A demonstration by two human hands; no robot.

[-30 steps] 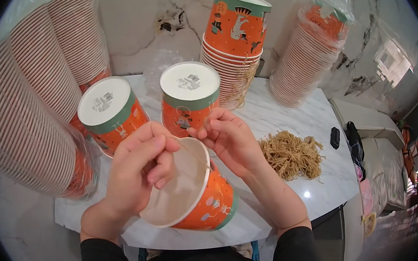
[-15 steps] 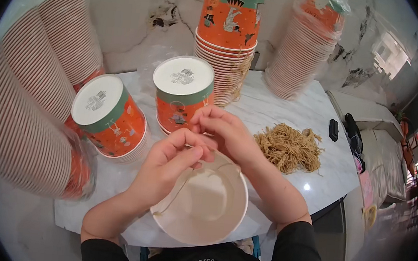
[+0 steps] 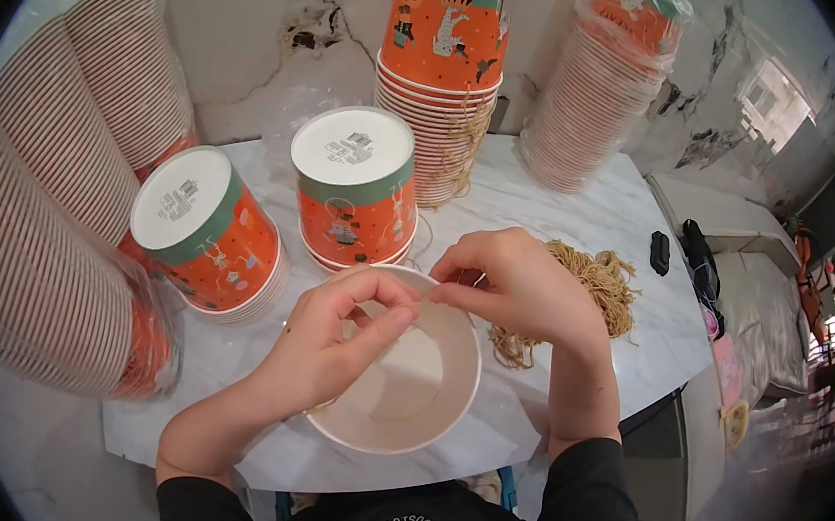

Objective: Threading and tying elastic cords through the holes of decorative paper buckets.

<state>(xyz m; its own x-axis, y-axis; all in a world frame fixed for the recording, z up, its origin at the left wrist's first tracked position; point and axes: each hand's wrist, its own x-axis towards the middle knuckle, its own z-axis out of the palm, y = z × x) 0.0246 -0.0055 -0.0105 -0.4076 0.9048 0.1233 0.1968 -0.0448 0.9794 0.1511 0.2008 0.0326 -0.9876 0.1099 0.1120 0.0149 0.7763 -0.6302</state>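
Note:
A white-lined paper bucket [image 3: 444,419] stands open side up before me. Over its far rim, my left hand [image 3: 331,328] is closed in a pinch. My right hand [image 3: 526,286] pinches just beside it, fingertips nearly meeting those of the left. Both appear to grip a thin piece of twine, mostly covered by the fingers; a loop of twine [image 3: 429,234] curls out beyond the rim. A heap of tan twine [image 3: 597,278] lies behind my right wrist, partly hidden by it.
Upside-down orange and green buckets stand in a short stack [image 3: 356,219], a leaning stack [image 3: 227,257] and a taller stack [image 3: 444,42] with twine hanging down its side. Plastic-wrapped bucket stacks [image 3: 57,246] crowd the left; another wrapped stack [image 3: 594,97] stands far right. A small black object [image 3: 659,254] lies near the marble table's right edge.
My right hand has moved right and down, with its wrist now bent over the twine heap. The twine that hung across the bucket's inside no longer shows there. The bucket sits slightly farther left and higher.

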